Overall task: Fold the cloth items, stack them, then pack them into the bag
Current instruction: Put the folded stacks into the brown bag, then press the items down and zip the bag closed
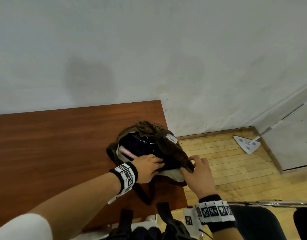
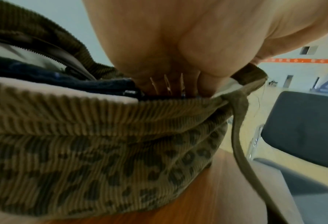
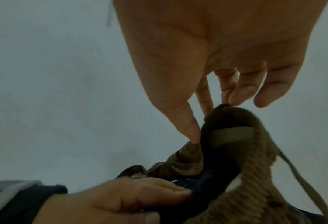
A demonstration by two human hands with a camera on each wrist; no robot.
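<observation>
A brown corduroy bag (image 1: 173,153) with a leopard-print body (image 2: 101,144) lies at the right end of the wooden table (image 1: 54,144), its mouth wide. Inside it lie a dark navy cloth (image 1: 140,144) and a pink cloth (image 1: 126,152) beside it. My left hand (image 1: 159,163) reaches into the mouth with straight fingers pressed on the navy cloth (image 3: 203,180); in the left wrist view the fingers (image 2: 168,86) disappear behind the rim. My right hand (image 1: 192,161) pinches the bag's near right rim (image 3: 236,133) between thumb and fingers (image 3: 237,98) and holds it up.
The bag's dark strap (image 1: 142,193) trails toward me over the table's front edge. The table ends just right of the bag, above a wooden floor (image 1: 227,161). A white mop (image 1: 247,143) leans in the corner. A dark chair (image 1: 261,220) stands at my right.
</observation>
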